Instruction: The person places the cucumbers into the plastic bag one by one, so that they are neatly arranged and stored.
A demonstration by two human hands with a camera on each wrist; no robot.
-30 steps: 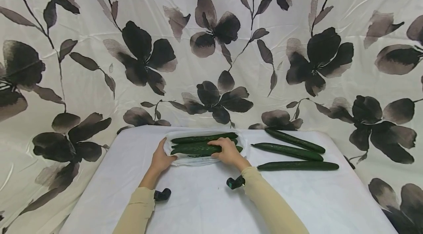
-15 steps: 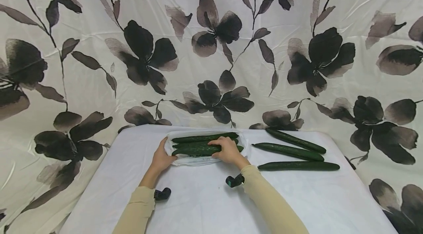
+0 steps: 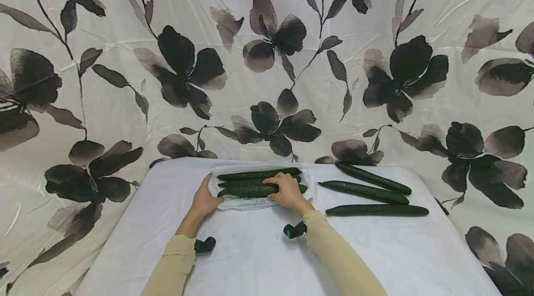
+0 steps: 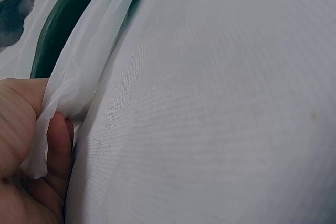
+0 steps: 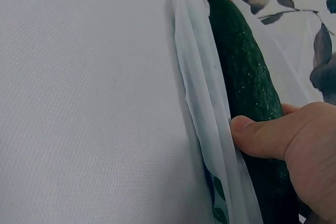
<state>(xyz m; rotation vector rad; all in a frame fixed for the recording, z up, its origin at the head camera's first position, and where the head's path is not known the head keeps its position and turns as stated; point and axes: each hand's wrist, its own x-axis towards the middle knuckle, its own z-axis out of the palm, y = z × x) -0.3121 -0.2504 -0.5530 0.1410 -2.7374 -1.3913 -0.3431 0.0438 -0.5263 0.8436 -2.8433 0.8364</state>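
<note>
on my feed the right hand [image 3: 287, 192] grips the front cucumber [image 5: 244, 61] inside the plastic bag [image 3: 250, 203], where other cucumbers [image 3: 250, 175] lie behind it, and the left hand [image 3: 206, 198] pinches the bag's left edge. if that pinch slackened, i reckon the thin plastic could collapse inward and snag; too hard a shove could split it, spilling cucumbers onto the table [image 3: 250, 249] near the three loose cucumbers [image 3: 377, 210].

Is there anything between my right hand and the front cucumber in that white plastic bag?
Nothing visible: your right hand grips the front cucumber directly. The near edge of the white plastic bag runs along its side without covering its top.
</note>
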